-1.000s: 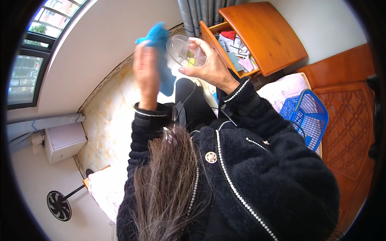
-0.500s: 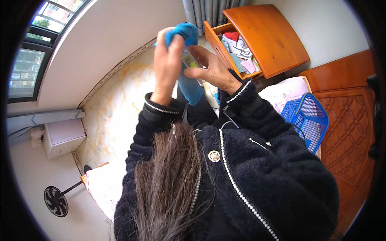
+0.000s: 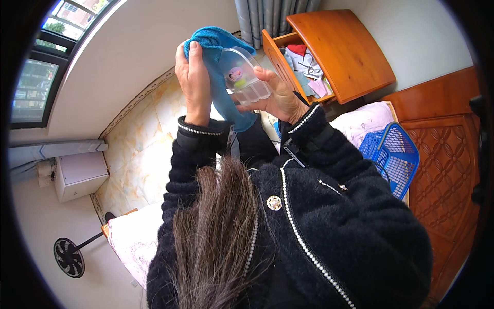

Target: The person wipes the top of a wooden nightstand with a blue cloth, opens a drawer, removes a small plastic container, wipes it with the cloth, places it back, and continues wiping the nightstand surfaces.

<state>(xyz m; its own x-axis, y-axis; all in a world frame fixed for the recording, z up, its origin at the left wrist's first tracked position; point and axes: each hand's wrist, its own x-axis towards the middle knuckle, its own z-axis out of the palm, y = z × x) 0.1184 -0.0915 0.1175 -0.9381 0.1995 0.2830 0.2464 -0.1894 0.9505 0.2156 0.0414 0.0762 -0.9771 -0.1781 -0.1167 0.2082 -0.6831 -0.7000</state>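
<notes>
Raised in front of me, my left hand (image 3: 193, 77) grips a bunched blue cloth (image 3: 222, 105), its thumb pressed on the upper fold. The cloth's lower end hangs down between my two hands. My right hand (image 3: 280, 95) holds a clear plastic box (image 3: 249, 87) by its right side, thumb on the near edge and fingers beneath. The box is tilted, with divided compartments along its lower side and a round pink sticker on it. Something yellow-green shows at the sticker. The cloth lies against the box's left side.
Ahead to the right stands a wooden nightstand (image 3: 342, 54) with its drawer (image 3: 278, 59) pulled out, full of cloths and small items. A blue plastic basket (image 3: 399, 159) rests on the bed beside a pale pillow (image 3: 365, 121). To the left are a white cabinet (image 3: 82, 175) and a black fan (image 3: 69, 257).
My left hand has moved left, drawing the cloth away from the box. The box has turned and now shows much more of itself. My right hand has shifted slightly right.
</notes>
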